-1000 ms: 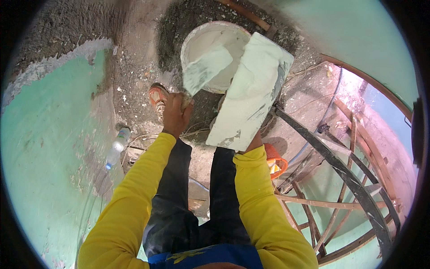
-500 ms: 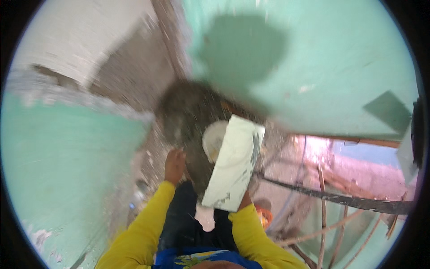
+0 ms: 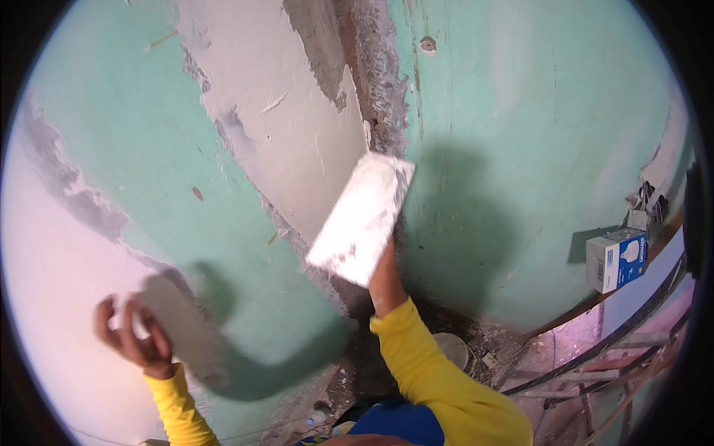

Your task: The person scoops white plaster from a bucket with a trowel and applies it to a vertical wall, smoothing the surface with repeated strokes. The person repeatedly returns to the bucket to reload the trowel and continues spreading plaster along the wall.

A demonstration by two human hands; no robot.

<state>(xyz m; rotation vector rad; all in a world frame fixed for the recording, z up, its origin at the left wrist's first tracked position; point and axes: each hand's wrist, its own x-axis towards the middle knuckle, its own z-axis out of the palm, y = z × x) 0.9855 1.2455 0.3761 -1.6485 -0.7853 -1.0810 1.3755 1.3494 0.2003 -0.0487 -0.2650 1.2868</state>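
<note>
My right hand (image 3: 385, 275) grips a rectangular plastering trowel (image 3: 361, 215) from underneath, raised in front of the wall corner with pale wet plaster on its face. My left hand (image 3: 134, 331) is raised at the lower left, empty, its fingers curled but apart, beside the wall. The left wall (image 3: 141, 126) is green with white plastered patches and ragged grey edges. A rough strip of bare render (image 3: 379, 82) runs down the corner beside the green right wall (image 3: 483, 111).
A bucket (image 3: 450, 348) sits low behind my right forearm. A plastic bottle (image 3: 316, 418) lies near the lower edge. At the right, a blue-and-white box (image 3: 617, 264) sits on a ledge above black bars and wooden pieces (image 3: 580, 394).
My view has swung up from bucket and floor to the walls. The trowel rose with my right hand. My left hand, earlier holding a tool over the bucket, is now empty and raised leftward.
</note>
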